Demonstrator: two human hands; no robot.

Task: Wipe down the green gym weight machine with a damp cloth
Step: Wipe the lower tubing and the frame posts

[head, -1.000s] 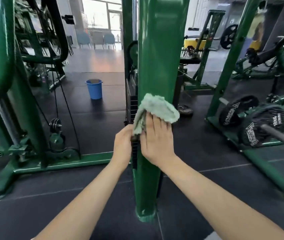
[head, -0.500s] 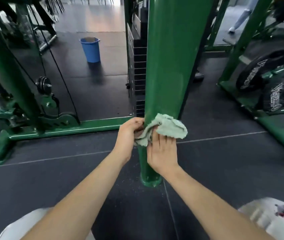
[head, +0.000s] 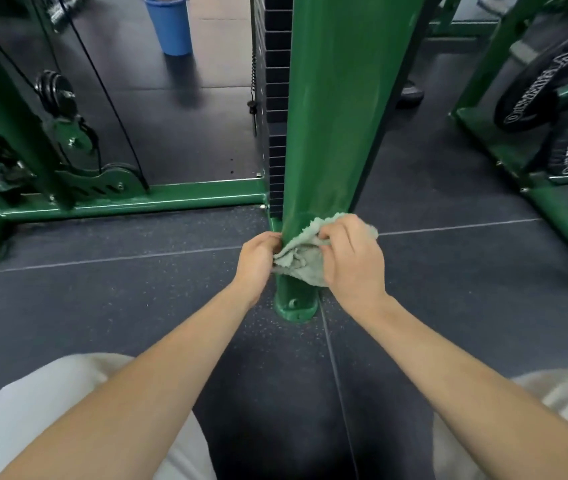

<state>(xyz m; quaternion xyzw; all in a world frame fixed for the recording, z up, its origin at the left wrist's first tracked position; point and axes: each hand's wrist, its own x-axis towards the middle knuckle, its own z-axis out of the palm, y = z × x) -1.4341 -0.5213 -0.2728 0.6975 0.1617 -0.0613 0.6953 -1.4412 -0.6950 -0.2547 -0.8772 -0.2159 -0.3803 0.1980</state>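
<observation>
**Both hands hold the cloth low on the green post**

Head view: both bare forearms reach forward and down from the bottom corners, converging at the foot of the green upright post. The right hand is knuckles-up, its fingers curled and pinching the pale green cloth from above. The left hand comes in from the left side, its fingers bent round the cloth's left edge, right against the post. The cloth is bunched between the two hands, pressed on the front of the post just above its bolted base plate on the dark rubber floor. Behind the post stands the black weight stack. A blue bucket sits well apart on the floor beyond. Light trouser knees show at the lower corners.
</observation>
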